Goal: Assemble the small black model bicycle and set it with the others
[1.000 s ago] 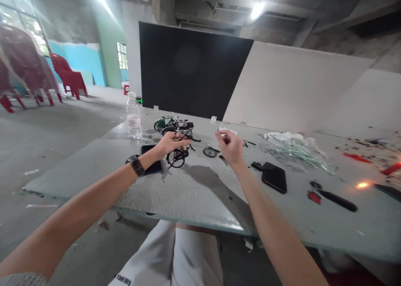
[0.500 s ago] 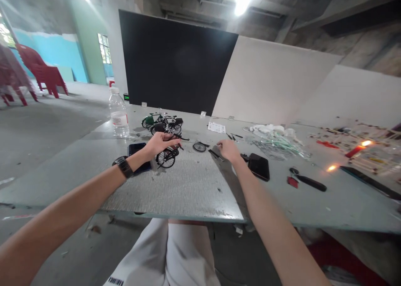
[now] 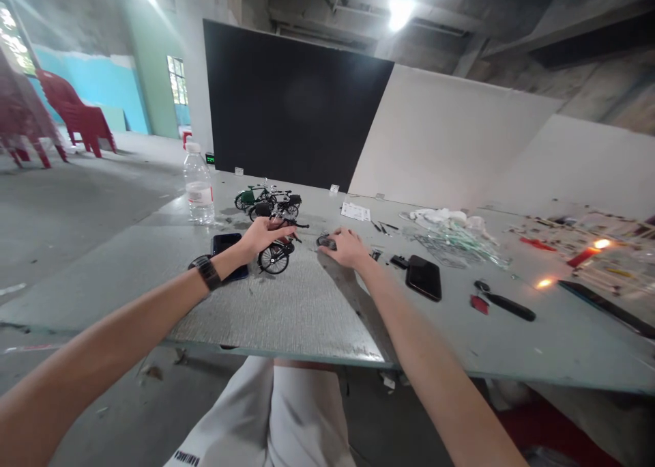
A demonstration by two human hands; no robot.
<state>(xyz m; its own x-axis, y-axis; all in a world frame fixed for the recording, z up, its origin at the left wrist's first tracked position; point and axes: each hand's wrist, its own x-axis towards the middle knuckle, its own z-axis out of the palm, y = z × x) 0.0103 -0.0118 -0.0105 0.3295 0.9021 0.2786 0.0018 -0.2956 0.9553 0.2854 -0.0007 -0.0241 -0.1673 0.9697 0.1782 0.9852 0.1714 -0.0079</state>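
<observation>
My left hand (image 3: pixel 262 236) is closed around the frame of a black miniature bicycle (image 3: pixel 275 258), held just over the table. Its spoked wheel and dark handlebar show past my fingers. My right hand (image 3: pixel 350 246) reaches down to a loose miniature wheel (image 3: pixel 322 239), its thumb and fingers closed at the wheel's right side. Part of that wheel is hidden by my fingers. Just behind my left hand stand a green miniature bicycle (image 3: pixel 248 197) and a black miniature bicycle (image 3: pixel 293 204).
A water bottle (image 3: pixel 198 192) and a dark phone (image 3: pixel 225 245) are on the left. Rightward lie a paper sheet (image 3: pixel 355 211), thin tools (image 3: pixel 381 227), a black case (image 3: pixel 424 278), a black-handled tool (image 3: pixel 506 303) and a tangled plastic heap (image 3: pixel 455 231). A candle (image 3: pixel 583 254) burns at far right.
My right hand has moved left from the small dark strips to the loose wheel and now partly covers it. My left hand keeps its hold on the miniature bicycle.
</observation>
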